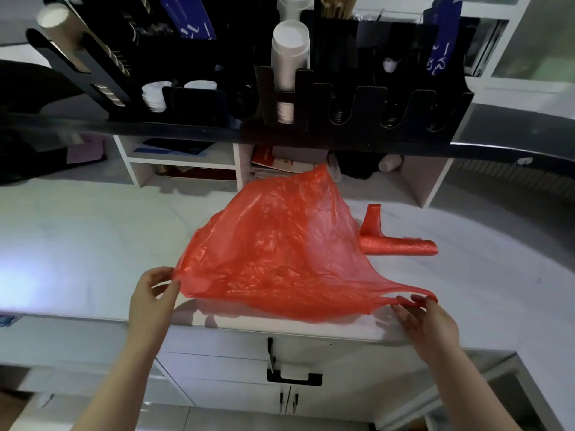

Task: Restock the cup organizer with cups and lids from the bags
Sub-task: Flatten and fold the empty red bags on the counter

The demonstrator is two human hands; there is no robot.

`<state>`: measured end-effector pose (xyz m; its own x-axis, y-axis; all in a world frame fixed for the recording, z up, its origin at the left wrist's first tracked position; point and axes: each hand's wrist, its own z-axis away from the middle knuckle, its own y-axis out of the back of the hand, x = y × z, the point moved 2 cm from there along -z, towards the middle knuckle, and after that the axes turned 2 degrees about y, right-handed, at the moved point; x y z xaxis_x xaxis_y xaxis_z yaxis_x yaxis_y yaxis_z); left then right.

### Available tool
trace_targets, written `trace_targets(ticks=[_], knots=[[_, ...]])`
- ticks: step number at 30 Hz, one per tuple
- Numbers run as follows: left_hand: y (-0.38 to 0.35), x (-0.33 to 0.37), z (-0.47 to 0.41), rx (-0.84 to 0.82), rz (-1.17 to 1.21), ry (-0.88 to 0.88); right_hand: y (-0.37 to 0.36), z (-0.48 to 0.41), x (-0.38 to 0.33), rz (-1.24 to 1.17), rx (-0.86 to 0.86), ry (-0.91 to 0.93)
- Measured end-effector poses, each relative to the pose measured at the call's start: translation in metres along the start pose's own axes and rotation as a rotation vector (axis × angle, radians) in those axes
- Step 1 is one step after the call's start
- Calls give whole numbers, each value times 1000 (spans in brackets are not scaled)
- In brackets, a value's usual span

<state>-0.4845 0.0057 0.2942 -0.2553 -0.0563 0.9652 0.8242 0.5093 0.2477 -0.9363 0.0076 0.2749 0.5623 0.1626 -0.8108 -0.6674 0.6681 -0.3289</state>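
A thin red plastic bag is stretched out flat above the white counter. My left hand pinches its left edge and my right hand pinches a stretched handle at its right. The bag looks limp and empty. The black cup organizer sits on the raised shelf beyond, with a tall stack of white cups in a middle slot, another cup stack lying slanted at the left, and white lids in a lower left slot. Slots at the right hold only springs.
A second red bag, rolled into a tube, lies on the counter to the right of the held bag. Open cubbies with papers stand under the shelf. Below the counter edge is a drawer with a black handle.
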Motion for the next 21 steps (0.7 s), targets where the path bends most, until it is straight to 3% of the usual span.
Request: trace_targets(ticks=[4, 14, 21], knots=[[-3, 12, 0, 91, -65, -47, -4, 4, 1, 33, -1, -14], [-6, 36, 11, 142, -123, -242, -8, 12, -1, 58, -2, -14], [-12, 29, 1, 248, -253, -145, -9, 9, 0, 49, 6, -22]])
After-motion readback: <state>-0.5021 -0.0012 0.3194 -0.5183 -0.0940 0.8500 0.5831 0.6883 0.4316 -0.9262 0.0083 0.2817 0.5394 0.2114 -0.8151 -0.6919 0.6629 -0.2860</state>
